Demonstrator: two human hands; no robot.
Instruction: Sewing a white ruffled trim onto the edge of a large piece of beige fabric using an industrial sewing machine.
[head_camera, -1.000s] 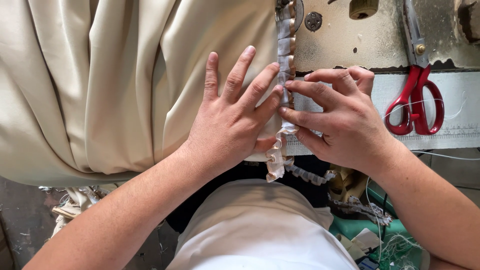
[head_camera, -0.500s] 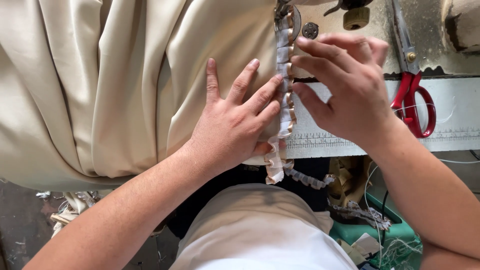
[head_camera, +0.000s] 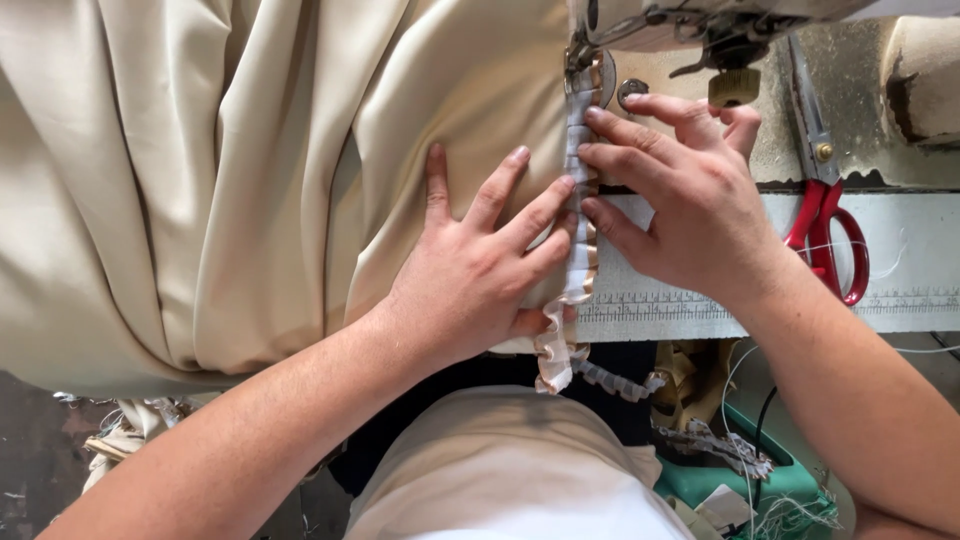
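Note:
A large beige cloth (head_camera: 230, 180) lies in folds over the sewing table. Along its right edge runs a pleated ribbon trim (head_camera: 578, 170), white with a tan border, leading up under the sewing machine's presser foot (head_camera: 590, 60). My left hand (head_camera: 480, 270) lies flat on the cloth, fingers spread, its fingertips touching the trim. My right hand (head_camera: 680, 195) presses on the trim from the right, fingers apart, just below the machine head. The loose end of the trim (head_camera: 555, 365) hangs off the table's front edge.
Red-handled scissors (head_camera: 830, 220) lie on the table right of my right hand. A printed ruler strip (head_camera: 900, 300) runs along the table's front edge. Below hang more trim pieces (head_camera: 620, 380) and a green box (head_camera: 790, 485) with threads and scraps.
Both hands have moved up the table toward the machine, sliding cloth and trim along with them. My right hand went further, up next to the presser foot.

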